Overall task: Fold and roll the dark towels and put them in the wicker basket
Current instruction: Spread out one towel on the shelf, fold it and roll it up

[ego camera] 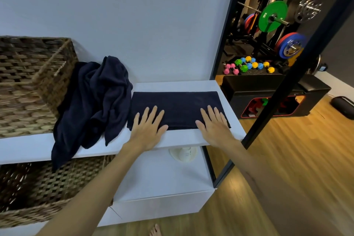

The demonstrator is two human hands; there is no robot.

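A dark navy towel (178, 105) lies folded flat in a long rectangle on the white shelf top (183, 138). My left hand (147, 128) presses its near left corner with straight, spread fingers. My right hand (214, 124) lies flat on its near right corner the same way. A loose heap of dark towels (95, 101) sits to the left, draping over the shelf's front edge. A wicker basket (28, 82) stands on the shelf at the far left, its open top turned towards me.
A second wicker basket (38, 188) sits in the lower shelf compartment at the left. A white fan-like object (183, 154) shows under the shelf top. A black-framed mirror (287, 82) to the right reflects gym weights. Wooden floor lies to the right.
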